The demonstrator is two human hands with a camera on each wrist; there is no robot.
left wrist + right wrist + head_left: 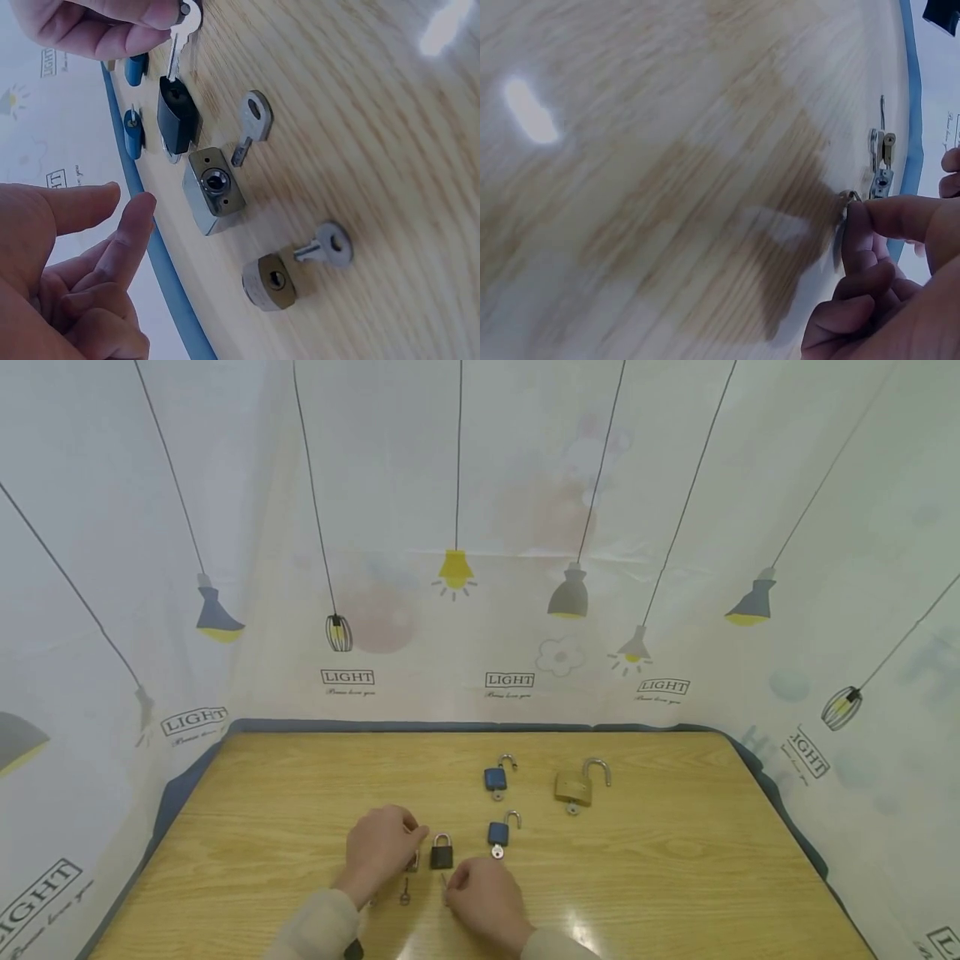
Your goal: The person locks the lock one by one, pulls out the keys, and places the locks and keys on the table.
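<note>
My right hand (486,897) pinches a silver key (178,45) between thumb and forefinger. The key's tip points at the keyhole end of a black padlock (442,857), right at its edge in the left wrist view. That padlock lies with its shackle closed. My left hand (382,847) holds nothing; its thumb and forefinger (136,225) are apart, beside a silver padlock (217,184). A loose key (256,120) lies near the silver padlock. Close by, a smaller padlock (268,283) has another key (334,244) in front of its keyhole.
Two blue padlocks (495,779) and a larger brass padlock (573,787) lie farther back to the right. Their shackles are open and keys sit in them. A patterned sheet (480,635) hangs behind the wooden table (675,860).
</note>
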